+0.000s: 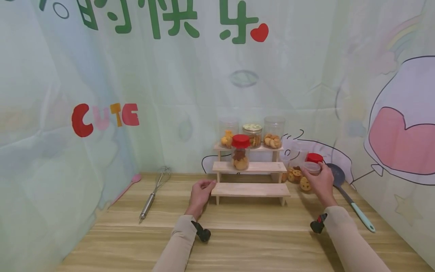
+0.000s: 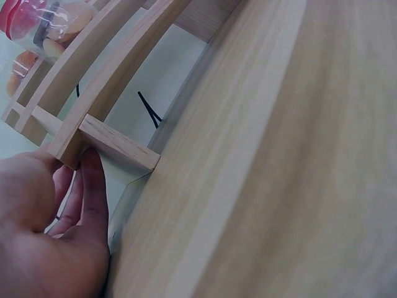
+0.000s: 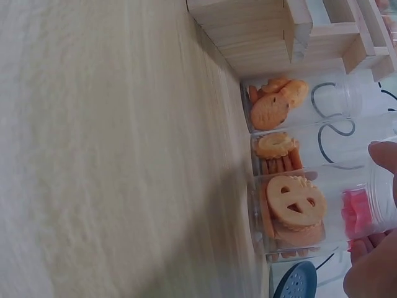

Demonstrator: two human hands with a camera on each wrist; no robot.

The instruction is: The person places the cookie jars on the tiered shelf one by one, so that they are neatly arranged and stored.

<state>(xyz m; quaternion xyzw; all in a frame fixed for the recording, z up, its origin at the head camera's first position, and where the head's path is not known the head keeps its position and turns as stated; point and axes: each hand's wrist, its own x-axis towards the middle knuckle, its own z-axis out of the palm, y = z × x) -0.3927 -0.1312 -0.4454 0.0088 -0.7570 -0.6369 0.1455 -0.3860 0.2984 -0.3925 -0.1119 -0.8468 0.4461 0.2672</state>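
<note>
A three-tier wooden shelf stand stands near the wall. My left hand pinches the left end of its lowest board, with fingers at the board's underside. To the right of the stand, my right hand grips the upper part of a clear jar holding smiley-face biscuits. That jar stands on the table beside other biscuit jars. Just behind it shows a red lid. On the middle tier is a red-lidded biscuit jar.
The top tier carries a biscuit jar, a gold-lidded jar and a taller jar. A whisk and a pink spoon lie at left. A slotted ladle lies right of my right hand.
</note>
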